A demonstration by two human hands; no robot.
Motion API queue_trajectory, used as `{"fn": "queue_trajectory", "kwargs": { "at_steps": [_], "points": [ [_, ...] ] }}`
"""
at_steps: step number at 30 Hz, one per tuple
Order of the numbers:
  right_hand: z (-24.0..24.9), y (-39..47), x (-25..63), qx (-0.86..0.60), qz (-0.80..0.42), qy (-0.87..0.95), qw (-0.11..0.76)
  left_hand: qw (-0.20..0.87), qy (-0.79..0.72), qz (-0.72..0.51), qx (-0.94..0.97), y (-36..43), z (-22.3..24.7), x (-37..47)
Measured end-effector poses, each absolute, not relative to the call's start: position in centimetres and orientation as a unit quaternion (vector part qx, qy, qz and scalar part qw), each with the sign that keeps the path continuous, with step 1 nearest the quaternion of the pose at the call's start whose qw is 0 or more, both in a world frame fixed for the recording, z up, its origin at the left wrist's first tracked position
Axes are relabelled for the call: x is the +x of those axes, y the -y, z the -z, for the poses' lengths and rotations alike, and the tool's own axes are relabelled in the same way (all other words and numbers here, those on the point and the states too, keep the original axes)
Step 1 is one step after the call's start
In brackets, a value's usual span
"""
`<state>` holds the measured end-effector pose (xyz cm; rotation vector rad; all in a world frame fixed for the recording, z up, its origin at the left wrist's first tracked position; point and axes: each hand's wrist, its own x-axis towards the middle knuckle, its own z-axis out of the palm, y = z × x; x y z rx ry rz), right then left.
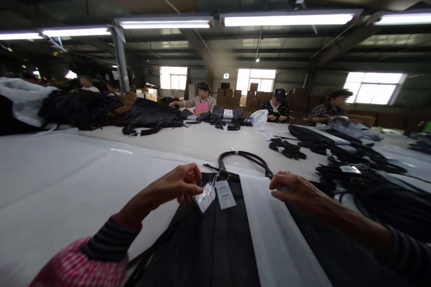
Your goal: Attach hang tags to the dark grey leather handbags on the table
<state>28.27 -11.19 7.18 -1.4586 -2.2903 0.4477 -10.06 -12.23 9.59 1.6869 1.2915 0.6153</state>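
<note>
A dark handbag (215, 237) lies flat in front of me, its looped handle (242, 153) stretched away from me at the top edge. My left hand (180, 184) pinches a shiny plastic-covered tag (206, 198) between thumb and fingers. Beside it, a white printed tag (226, 194) hangs from the base of the handle by a string. A wide strip of white paper (276, 228) runs down over the bag. By the strip's upper right edge and the handle's end, my right hand (298, 190) has its fingers curled together; whatever they grip is hidden.
Several dark bags and straps (363, 184) are piled to the right on the white table (67, 179). More bags (151, 114) and clear plastic (23, 94) lie at the far left. Across the table sit co-workers (204, 103). Cardboard boxes (229, 97) stand behind them.
</note>
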Motion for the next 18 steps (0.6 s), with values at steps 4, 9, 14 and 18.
{"fn": "queue_trajectory", "kwargs": {
  "at_steps": [4,9,14,18],
  "points": [
    [-7.6,15.2,29.1,-0.497,-0.191,0.826,0.185,0.170,-0.596,-0.197,0.760,14.3,-9.7,-8.7],
    [-6.8,19.3,27.3,-0.392,-0.184,0.893,0.119,0.144,-0.435,-0.135,0.879,17.6,-10.5,-3.8],
    [-4.6,19.7,26.5,-0.388,-0.086,0.910,0.119,0.179,-0.364,0.027,0.914,19.8,-9.7,-1.4],
    [-6.3,20.4,27.6,-0.407,-0.091,0.898,0.142,0.040,-0.359,0.006,0.933,21.5,-10.9,-2.1]
  ]
}}
